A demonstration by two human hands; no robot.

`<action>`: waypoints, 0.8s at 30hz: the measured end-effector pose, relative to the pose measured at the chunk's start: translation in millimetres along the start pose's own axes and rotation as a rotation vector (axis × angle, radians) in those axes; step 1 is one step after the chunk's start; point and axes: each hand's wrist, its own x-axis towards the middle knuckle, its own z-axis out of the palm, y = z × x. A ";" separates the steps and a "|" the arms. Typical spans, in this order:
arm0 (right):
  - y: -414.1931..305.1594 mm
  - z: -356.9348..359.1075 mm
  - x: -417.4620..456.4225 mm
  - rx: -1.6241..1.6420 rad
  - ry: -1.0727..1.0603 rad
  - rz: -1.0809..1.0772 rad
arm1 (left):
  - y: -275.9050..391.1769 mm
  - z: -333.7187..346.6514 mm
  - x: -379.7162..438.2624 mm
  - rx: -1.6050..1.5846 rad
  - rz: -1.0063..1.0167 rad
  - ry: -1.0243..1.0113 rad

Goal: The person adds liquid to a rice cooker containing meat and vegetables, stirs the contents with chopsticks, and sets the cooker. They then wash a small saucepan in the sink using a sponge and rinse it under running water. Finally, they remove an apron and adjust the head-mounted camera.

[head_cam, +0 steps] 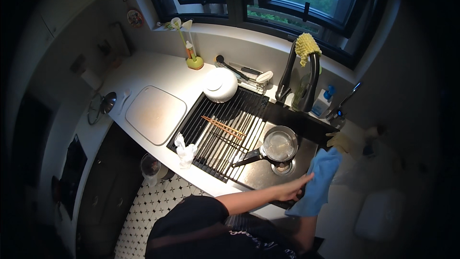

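A blue cloth or glove [318, 181] drapes over my right hand, its lower edge around the wrist; the fingers are hidden. My left hand [291, 189] reaches across the sink's front edge and touches the blue fabric's left side. Left of the hands, a small saucepan [280, 144] with cloudy liquid stands in the steel sink [251, 178], beside the drain strainer [284, 168]. Its black handle points left, over the black roll-up drying rack [215, 165]. Wooden chopsticks [222, 127] lie on the rack.
A white bowl [220, 84] rests upside down on the rack's back. A crumpled white cloth [185, 151] is at its front left, near a cutting board [156, 115]. Behind the sink stand a black faucet [312, 82] and soap bottle [322, 102]. A pale yellow glove [337, 142] lies right.
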 end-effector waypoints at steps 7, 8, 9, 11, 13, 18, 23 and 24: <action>-3.5 14.1 -21.7 -0.140 -0.035 -0.029 | 12.8 -11.9 7.2 -0.489 0.086 -0.071; -42.6 13.8 -23.7 -0.098 -0.091 -0.010 | 14.8 -11.5 5.1 -0.498 0.085 -0.034; -57.5 10.4 -17.3 -0.051 -0.142 -0.004 | 16.0 -8.0 7.1 -0.501 0.078 -0.010; -79.4 7.8 -4.0 0.070 -0.275 0.014 | 15.2 -6.6 10.3 -0.499 0.084 0.019; -88.1 1.3 10.0 0.206 -0.416 0.020 | 11.4 -9.9 20.9 -0.476 0.088 0.047; -75.6 -29.1 9.2 -0.196 -0.308 -0.241 | 39.8 14.4 20.6 -0.290 0.296 0.156; -58.9 -53.1 12.9 0.529 -0.390 0.420 | 31.9 23.1 33.9 0.368 0.582 0.453; -84.6 -66.3 22.5 0.274 -0.502 0.249 | 40.6 28.9 31.6 0.516 0.596 0.457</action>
